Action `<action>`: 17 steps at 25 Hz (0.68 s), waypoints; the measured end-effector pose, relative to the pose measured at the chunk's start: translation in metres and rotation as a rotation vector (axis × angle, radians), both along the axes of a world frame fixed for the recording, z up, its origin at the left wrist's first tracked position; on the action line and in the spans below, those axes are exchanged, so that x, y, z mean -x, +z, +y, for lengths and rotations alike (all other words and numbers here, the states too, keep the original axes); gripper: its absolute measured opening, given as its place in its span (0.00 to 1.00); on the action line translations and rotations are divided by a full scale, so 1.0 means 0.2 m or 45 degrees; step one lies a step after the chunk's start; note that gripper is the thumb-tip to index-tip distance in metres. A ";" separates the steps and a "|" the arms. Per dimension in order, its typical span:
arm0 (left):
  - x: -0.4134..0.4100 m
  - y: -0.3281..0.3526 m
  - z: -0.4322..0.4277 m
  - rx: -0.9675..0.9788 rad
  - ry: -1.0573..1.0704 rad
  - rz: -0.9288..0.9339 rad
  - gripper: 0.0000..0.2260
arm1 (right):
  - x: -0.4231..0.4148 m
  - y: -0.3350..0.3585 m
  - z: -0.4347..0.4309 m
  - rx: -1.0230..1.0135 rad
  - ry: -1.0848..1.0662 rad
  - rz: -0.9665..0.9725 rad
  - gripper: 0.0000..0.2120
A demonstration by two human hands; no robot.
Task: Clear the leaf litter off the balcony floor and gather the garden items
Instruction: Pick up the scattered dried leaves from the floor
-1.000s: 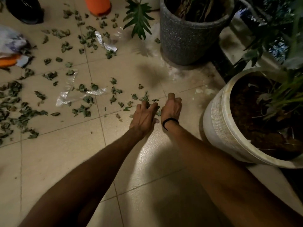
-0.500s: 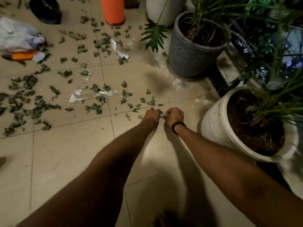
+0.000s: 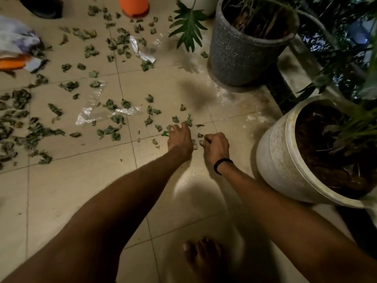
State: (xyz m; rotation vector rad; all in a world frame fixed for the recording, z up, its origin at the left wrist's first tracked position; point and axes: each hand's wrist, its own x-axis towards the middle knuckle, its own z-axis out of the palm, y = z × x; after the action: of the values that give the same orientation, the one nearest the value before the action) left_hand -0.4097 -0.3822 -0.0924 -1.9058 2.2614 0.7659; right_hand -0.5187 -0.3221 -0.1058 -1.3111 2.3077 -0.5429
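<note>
Reaching left hand (image 3: pixel 180 137), spread wide, onto leaves (image 3: pixel 175 119); right hand (image 3: pixel 216 144) curled, contents impossible to tell; best to sweep strays together on floor (image 3: pixel 81 190), then scoop, skipping plastic (image 3: pixel 91 114).

Glossy beige floor tiles (image 3: pixel 61 190) with thin grout lines; dim warm light; pale ledge (image 3: pixel 299 64) along the right.

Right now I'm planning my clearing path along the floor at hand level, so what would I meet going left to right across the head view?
Heap of dry leaves → clear plastic film → left hand → right hand → white pot.
</note>
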 end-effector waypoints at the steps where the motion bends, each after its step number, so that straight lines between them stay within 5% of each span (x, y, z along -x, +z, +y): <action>1: 0.01 0.01 -0.01 -0.023 -0.001 0.014 0.37 | -0.01 0.00 0.00 -0.011 0.052 0.072 0.10; 4: 0.04 0.02 -0.03 -0.053 -0.049 0.016 0.28 | -0.07 -0.03 0.02 -0.029 0.017 0.180 0.03; 7: 0.04 0.01 -0.06 -0.090 -0.099 0.034 0.18 | -0.11 -0.02 -0.01 -0.059 0.109 0.292 0.07; 11: 0.03 0.03 -0.08 -0.136 -0.194 0.063 0.10 | -0.12 0.04 -0.06 -0.008 -0.171 0.127 0.10; 17: -0.14 0.04 -0.14 -0.338 0.111 0.503 0.07 | -0.07 0.09 -0.15 -0.049 -0.089 -0.041 0.12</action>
State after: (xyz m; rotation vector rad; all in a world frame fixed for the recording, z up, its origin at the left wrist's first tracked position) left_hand -0.3821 -0.4097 -0.0835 -1.8670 2.1374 1.4879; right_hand -0.5055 -0.3518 -0.0880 -1.1990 2.3330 -0.5356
